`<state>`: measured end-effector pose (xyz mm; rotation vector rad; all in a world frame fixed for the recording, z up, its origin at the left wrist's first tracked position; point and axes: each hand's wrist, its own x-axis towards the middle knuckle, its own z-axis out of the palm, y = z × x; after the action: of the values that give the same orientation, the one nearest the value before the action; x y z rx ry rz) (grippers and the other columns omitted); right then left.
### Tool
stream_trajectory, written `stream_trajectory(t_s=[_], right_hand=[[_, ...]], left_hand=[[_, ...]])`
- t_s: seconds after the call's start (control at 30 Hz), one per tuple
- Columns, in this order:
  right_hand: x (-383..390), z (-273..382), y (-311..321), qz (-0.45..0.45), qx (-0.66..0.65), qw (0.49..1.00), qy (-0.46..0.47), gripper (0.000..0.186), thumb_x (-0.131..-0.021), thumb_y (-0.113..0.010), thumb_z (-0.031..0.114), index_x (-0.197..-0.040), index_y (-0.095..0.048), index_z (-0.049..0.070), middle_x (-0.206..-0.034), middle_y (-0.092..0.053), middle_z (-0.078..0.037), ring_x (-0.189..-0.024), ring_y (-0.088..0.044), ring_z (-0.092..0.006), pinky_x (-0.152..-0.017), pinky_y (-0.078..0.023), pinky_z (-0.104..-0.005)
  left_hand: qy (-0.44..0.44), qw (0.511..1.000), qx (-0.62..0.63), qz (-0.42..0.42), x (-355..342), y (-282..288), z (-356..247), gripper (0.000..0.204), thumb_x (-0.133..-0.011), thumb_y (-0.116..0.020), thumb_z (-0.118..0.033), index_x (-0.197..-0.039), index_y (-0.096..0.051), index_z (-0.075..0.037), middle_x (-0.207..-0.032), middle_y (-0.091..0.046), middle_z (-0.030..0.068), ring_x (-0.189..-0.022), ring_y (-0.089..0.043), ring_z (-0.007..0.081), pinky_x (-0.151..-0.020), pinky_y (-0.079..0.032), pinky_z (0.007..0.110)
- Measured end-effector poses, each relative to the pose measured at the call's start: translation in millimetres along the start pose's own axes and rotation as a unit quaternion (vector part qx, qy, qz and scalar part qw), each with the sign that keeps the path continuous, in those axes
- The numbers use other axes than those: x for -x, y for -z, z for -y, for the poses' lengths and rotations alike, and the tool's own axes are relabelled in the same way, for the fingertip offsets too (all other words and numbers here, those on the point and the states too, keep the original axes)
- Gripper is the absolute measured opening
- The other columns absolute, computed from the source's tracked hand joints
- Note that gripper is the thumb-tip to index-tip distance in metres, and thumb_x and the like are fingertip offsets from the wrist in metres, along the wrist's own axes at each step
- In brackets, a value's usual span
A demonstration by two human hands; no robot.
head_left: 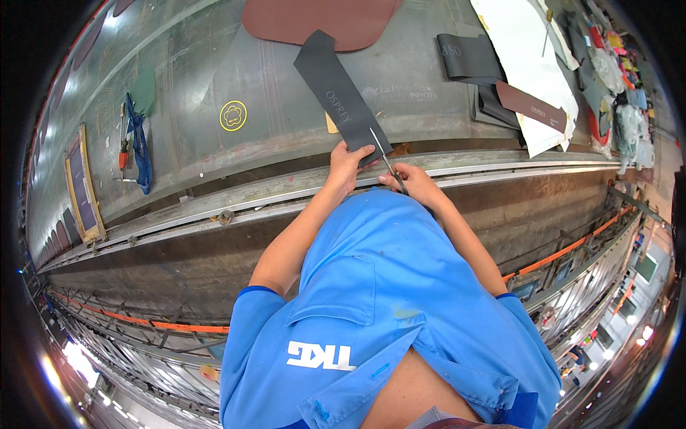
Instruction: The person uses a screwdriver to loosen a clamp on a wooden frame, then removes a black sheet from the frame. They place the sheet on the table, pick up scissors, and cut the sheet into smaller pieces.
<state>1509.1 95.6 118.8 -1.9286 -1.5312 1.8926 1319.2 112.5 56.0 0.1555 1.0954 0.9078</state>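
A long dark grey strip of sheet material [344, 100] with light lettering lies over the table edge, its far end pointed. My left hand [345, 166] pinches the strip's near end, thumb on top. My right hand [414, 183] grips a pair of scissors [386, 161], whose blades reach up along the strip's near right corner. The handles are partly hidden by my fingers. Whether the blades are parted is too small to tell. Beyond the strip, a large maroon sheet with rounded corners [321, 23] touches its far end.
Right of the strip lie folded dark bands [468, 58], a maroon strip [530, 107] and a white sheet [525, 43]. A framed screen [84, 184], blue cloth [138, 146] and a red-handled tool [123, 159] are at left. A metal rail [271, 194] runs along the table's near edge.
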Motion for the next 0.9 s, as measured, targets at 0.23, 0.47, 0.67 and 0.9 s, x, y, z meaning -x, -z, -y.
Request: stream_trajectory(t_s=[0.23,0.47,0.67,0.9], right_hand=[[4,-1,-2,0.004,-0.010,1.000,0.003,0.053,-0.082,-0.076,0.056,-0.089,-0.070,0.004,-0.069,-0.062,-0.004,-0.067,-0.059,-0.0145,-0.065,-0.047,-0.0307],[1,13,-2,0.011,-0.015,1.000,-0.017,0.052,-0.084,-0.075,0.055,-0.095,-0.070,0.004,-0.070,-0.062,-0.003,-0.069,-0.060,-0.0138,-0.067,-0.047,-0.0299],[-4,7,-10,0.005,-0.052,0.999,-0.010,0.050,-0.085,-0.075,0.054,-0.094,-0.070,0.005,-0.069,-0.059,-0.001,-0.066,-0.057,-0.0122,-0.063,-0.045,-0.0293],[-5,17,-6,0.018,-0.066,0.997,-0.040,0.051,-0.084,-0.075,0.054,-0.092,-0.069,0.005,-0.066,-0.058,-0.001,-0.062,-0.057,-0.0111,-0.059,-0.044,-0.0279]], left_hand=[[-0.003,1.000,0.004,0.003,-1,1,2,0.026,-0.087,-0.073,-0.003,-0.109,-0.058,-0.002,-0.106,-0.069,0.0115,-0.092,-0.069,0.0228,-0.081,-0.061,0.039],[0.005,0.999,-0.036,-0.008,-3,3,6,0.027,-0.087,-0.072,-0.002,-0.110,-0.058,-0.001,-0.104,-0.069,0.0124,-0.089,-0.070,0.0235,-0.079,-0.061,0.037],[0.009,0.999,-0.022,-0.022,0,1,4,0.027,-0.087,-0.072,-0.002,-0.110,-0.058,-0.001,-0.102,-0.069,0.0122,-0.087,-0.071,0.0242,-0.078,-0.061,0.037],[0.009,0.998,-0.069,-0.010,3,3,5,0.030,-0.086,-0.073,-0.003,-0.112,-0.057,-0.002,-0.104,-0.069,0.0122,-0.088,-0.070,0.0236,-0.078,-0.059,0.038]])
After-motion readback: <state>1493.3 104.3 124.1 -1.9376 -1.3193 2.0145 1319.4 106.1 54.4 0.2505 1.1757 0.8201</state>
